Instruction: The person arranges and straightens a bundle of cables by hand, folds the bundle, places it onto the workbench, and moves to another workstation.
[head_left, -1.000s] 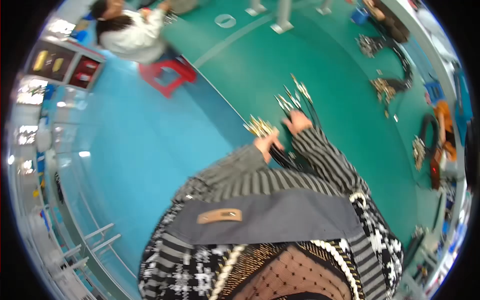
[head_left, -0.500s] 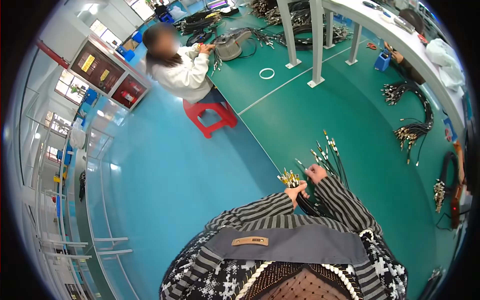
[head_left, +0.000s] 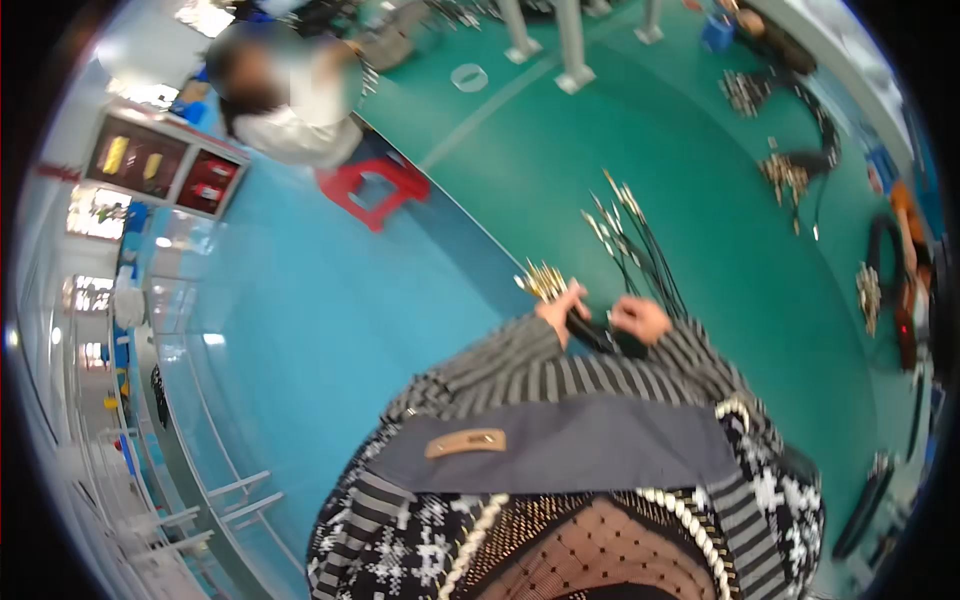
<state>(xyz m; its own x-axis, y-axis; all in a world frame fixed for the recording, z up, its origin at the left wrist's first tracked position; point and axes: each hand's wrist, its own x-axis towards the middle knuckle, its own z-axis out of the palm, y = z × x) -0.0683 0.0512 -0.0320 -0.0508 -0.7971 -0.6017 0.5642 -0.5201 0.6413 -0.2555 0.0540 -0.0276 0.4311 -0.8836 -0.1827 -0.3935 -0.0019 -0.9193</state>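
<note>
My left hand point(head_left: 564, 312) is closed around a bundle of black cables point(head_left: 590, 332). Their gold and silver connector ends point(head_left: 543, 281) fan out above my fist, over the table's near edge. Just right of the bundle, my right hand point(head_left: 640, 319) has its fingers curled together on a cable; only a pale tip shows at the fingertips and blur hides the rest. Beyond it on the green tabletop lie several loose black cables point(head_left: 645, 250), their connectors pointing away from me.
A person in a white top point(head_left: 305, 115) sits by a red stool point(head_left: 375, 190) at the table's left edge. White table legs point(head_left: 572, 60) stand on the green surface point(head_left: 740, 210). Cable bundles point(head_left: 825, 125) lie at the right, near another person's arm point(head_left: 765, 40).
My view has tilted and shifted, so the surroundings appear higher and further left. My right hand has drawn back toward me; the cable end that stuck out from its fingers is now mostly hidden.
</note>
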